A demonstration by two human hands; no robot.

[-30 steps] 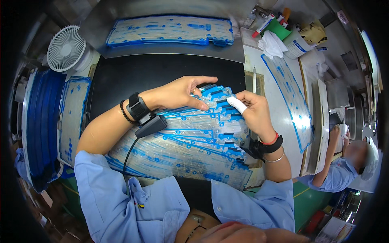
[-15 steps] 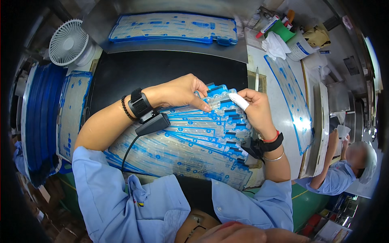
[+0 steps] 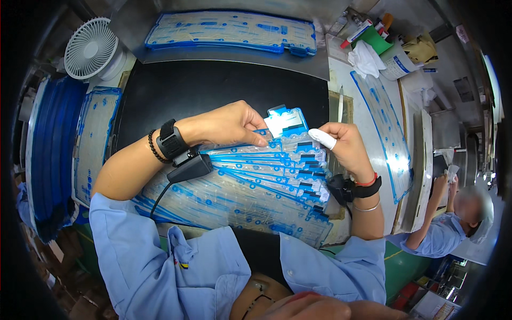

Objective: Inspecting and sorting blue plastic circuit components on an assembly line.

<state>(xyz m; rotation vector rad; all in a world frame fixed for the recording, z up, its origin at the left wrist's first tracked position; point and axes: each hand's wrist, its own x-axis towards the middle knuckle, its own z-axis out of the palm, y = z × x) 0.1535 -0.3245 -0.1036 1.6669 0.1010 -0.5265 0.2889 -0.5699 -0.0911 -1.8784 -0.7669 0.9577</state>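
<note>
A fanned stack of clear plastic film sheets (image 3: 234,197) with blue print and dark end tabs lies across the near part of the black work surface. My left hand (image 3: 237,124) is closed, with thumb and fingers pinching the top film sheet (image 3: 285,124). That sheet's tabbed end sticks out beyond the others and catches bright light. My right hand (image 3: 345,146) has a white cover on one digit, whose tip is at the tabbed ends of the fan. Its fingers are bent together at the sheet's corner; what lies between them is hidden.
Another pile of film sheets (image 3: 229,32) lies behind the black surface (image 3: 160,85). More sheets lie left (image 3: 97,144) and right (image 3: 383,133). A white fan (image 3: 92,48) stands far left; a white tub (image 3: 397,66) and crumpled tissue (image 3: 367,58) are far right. A co-worker (image 3: 442,229) sits at right.
The top sheet's tabbed end now stands out farther from the fan and is brightly lit. My left hand has shifted slightly left, and my right hand slightly right and nearer.
</note>
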